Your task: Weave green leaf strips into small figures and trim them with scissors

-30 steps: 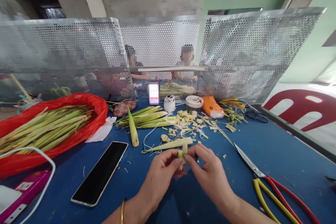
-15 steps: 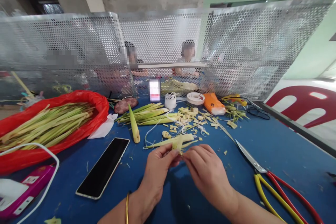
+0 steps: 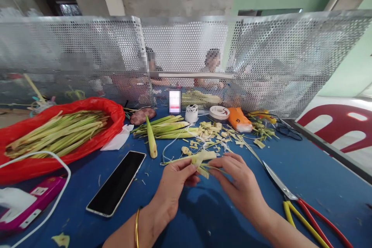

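Note:
My left hand (image 3: pixel 178 178), with a gold bangle at the wrist, is closed, its thumb and fingers pinching a folded pale green leaf piece (image 3: pixel 199 159). Narrow ends of the leaf stick out to the right and downward. To its right, the curled fingers of my right hand (image 3: pixel 232 170) are closed on a thin leaf strip (image 3: pixel 215 167) that runs from the folded piece. Just beyond my hands lies a length of pale leaf stalk (image 3: pixel 180 159) with white thread (image 3: pixel 164 151) around it. Small cut leaf bits (image 3: pixel 213 133) are scattered behind.
Large scissors (image 3: pixel 286 193) lie open on the right. On the left are a phone (image 3: pixel 116 184), a purple power strip (image 3: pixel 35 205) and a red bag (image 3: pixel 116 114) of leaves. Thread spool (image 3: pixel 191 114), tape roll (image 3: pixel 219 112) and orange packet (image 3: pixel 240 119) stand before a perforated screen (image 3: pixel 186 42); people sit behind it.
My right hand has moved slightly right, away from my left, and its fingers are less bunched. More of the leaf ends now show between the hands. The view has shifted a little.

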Action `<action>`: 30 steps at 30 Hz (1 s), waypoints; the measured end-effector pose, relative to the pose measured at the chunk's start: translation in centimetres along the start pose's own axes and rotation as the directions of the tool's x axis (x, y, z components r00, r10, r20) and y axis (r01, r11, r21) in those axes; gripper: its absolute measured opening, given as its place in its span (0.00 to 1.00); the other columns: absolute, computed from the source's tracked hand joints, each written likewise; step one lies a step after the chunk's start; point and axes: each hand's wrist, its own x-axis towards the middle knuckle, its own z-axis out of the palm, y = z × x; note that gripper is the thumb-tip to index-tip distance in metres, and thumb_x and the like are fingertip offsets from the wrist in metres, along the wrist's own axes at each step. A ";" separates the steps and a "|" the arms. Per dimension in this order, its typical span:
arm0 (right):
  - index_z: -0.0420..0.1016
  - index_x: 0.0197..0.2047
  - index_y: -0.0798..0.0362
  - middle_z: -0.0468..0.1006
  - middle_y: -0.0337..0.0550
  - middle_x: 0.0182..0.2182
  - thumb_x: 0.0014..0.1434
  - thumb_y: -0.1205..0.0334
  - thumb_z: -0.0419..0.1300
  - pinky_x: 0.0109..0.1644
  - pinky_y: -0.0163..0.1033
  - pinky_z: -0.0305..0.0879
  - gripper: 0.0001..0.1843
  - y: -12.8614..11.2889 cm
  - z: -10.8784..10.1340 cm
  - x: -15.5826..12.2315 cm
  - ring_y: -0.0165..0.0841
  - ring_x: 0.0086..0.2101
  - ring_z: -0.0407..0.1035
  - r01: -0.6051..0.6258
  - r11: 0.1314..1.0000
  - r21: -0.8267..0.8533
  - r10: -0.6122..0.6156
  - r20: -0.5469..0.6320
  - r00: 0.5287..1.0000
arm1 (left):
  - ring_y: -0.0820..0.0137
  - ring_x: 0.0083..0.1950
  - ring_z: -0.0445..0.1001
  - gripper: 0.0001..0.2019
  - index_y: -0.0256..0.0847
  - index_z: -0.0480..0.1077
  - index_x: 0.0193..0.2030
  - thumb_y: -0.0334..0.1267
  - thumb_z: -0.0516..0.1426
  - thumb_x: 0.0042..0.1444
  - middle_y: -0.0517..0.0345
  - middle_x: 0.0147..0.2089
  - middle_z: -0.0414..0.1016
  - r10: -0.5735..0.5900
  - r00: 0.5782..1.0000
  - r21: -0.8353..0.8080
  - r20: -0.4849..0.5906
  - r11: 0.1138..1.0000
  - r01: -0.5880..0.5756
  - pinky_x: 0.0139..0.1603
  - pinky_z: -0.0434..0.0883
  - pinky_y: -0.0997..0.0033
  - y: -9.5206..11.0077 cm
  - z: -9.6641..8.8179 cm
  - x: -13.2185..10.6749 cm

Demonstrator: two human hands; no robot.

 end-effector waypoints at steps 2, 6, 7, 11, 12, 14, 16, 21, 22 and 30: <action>0.75 0.36 0.48 0.80 0.38 0.32 0.61 0.64 0.61 0.46 0.42 0.63 0.03 -0.3 0.0 -0.1 0.34 0.34 0.73 -0.086 0.987 0.133 0.091 -0.037 0.995 | 0.78 0.23 0.71 0.15 0.34 0.76 0.38 0.39 0.66 0.44 0.58 0.26 0.77 -0.016 1.000 0.001 0.005 1.000 0.016 0.27 0.67 0.79 0.0 0.2 0.0; 0.78 0.31 0.49 0.78 0.40 0.30 0.57 0.62 0.63 0.38 0.37 0.66 0.04 -0.9 0.0 0.0 0.34 0.34 0.71 -0.272 0.854 0.444 0.315 -0.025 0.949 | 0.75 0.22 0.72 0.14 0.34 0.73 0.35 0.37 0.67 0.41 0.59 0.23 0.77 -0.039 0.999 0.016 0.014 0.999 0.039 0.27 0.68 0.77 -0.1 0.4 -0.2; 0.78 0.30 0.50 0.77 0.40 0.29 0.57 0.61 0.63 0.37 0.36 0.66 0.05 -1.1 0.1 0.1 0.33 0.32 0.71 -0.299 0.807 0.509 0.351 -0.005 0.936 | 0.75 0.22 0.72 0.13 0.34 0.73 0.34 0.36 0.66 0.41 0.59 0.22 0.76 -0.046 0.999 0.024 0.018 0.999 0.046 0.27 0.68 0.76 -0.2 0.5 -0.3; 0.77 0.30 0.52 0.76 0.39 0.24 0.57 0.57 0.62 0.31 0.35 0.66 0.09 -1.8 0.5 0.3 0.30 0.24 0.68 -0.431 0.612 0.663 0.462 0.143 0.875 | 0.75 0.23 0.72 0.12 0.33 0.73 0.33 0.37 0.66 0.43 0.57 0.24 0.77 -0.045 0.997 0.073 0.055 0.996 0.041 0.29 0.69 0.76 -0.2 0.6 -0.5; 0.76 0.30 0.53 0.75 0.38 0.23 0.56 0.56 0.63 0.30 0.35 0.65 0.09 -1.9 0.6 0.3 0.30 0.23 0.67 -0.457 0.575 0.679 0.488 0.164 0.857 | 0.75 0.23 0.72 0.12 0.33 0.73 0.33 0.37 0.66 0.43 0.56 0.25 0.78 -0.040 0.997 0.080 0.065 0.996 0.035 0.29 0.69 0.76 -0.2 0.6 -0.5; 0.74 0.29 0.53 0.75 0.38 0.23 0.54 0.53 0.65 0.29 0.34 0.64 0.11 -1.9 0.7 0.3 0.30 0.23 0.66 -0.489 0.544 0.682 0.534 0.169 0.829 | 0.75 0.23 0.72 0.12 0.33 0.73 0.35 0.37 0.66 0.43 0.56 0.25 0.78 -0.033 0.998 0.083 0.062 0.996 0.028 0.28 0.68 0.76 -0.4 0.7 -0.5; 0.72 0.27 0.53 0.73 0.38 0.21 0.52 0.53 0.65 0.29 0.34 0.63 0.13 -1.7 0.7 0.2 0.30 0.24 0.64 -0.509 0.572 0.643 0.550 0.159 0.820 | 0.75 0.22 0.72 0.12 0.34 0.73 0.35 0.35 0.65 0.43 0.58 0.23 0.77 -0.030 0.998 0.081 0.047 0.996 0.026 0.27 0.68 0.76 -0.5 0.7 -0.4; 0.72 0.23 0.53 0.69 0.36 0.21 0.51 0.56 0.63 0.29 0.34 0.58 0.12 -1.1 0.7 -0.2 0.29 0.25 0.60 -0.536 0.730 0.423 0.532 0.139 0.835 | 0.76 0.21 0.71 0.10 0.34 0.72 0.34 0.34 0.65 0.44 0.59 0.22 0.76 -0.027 0.999 0.093 0.022 0.995 0.025 0.27 0.68 0.76 -0.6 0.8 -0.3; 0.71 0.23 0.53 0.69 0.36 0.21 0.51 0.56 0.63 0.29 0.34 0.58 0.11 -1.0 0.7 -0.2 0.30 0.25 0.60 -0.547 0.748 0.377 0.536 0.143 0.832 | 0.75 0.21 0.71 0.10 0.34 0.72 0.34 0.34 0.65 0.44 0.59 0.22 0.76 -0.022 1.000 0.098 0.019 0.995 0.020 0.27 0.69 0.76 -0.6 0.9 -0.3; 0.70 0.22 0.54 0.66 0.35 0.18 0.50 0.56 0.61 0.25 0.33 0.54 0.11 -0.7 0.6 -0.1 0.28 0.22 0.58 -0.631 0.718 0.294 0.582 0.244 0.776 | 0.71 0.25 0.73 0.09 0.37 0.74 0.31 0.35 0.65 0.42 0.58 0.24 0.77 0.130 0.991 0.238 0.012 0.963 -0.129 0.30 0.71 0.72 -0.5 0.9 -0.6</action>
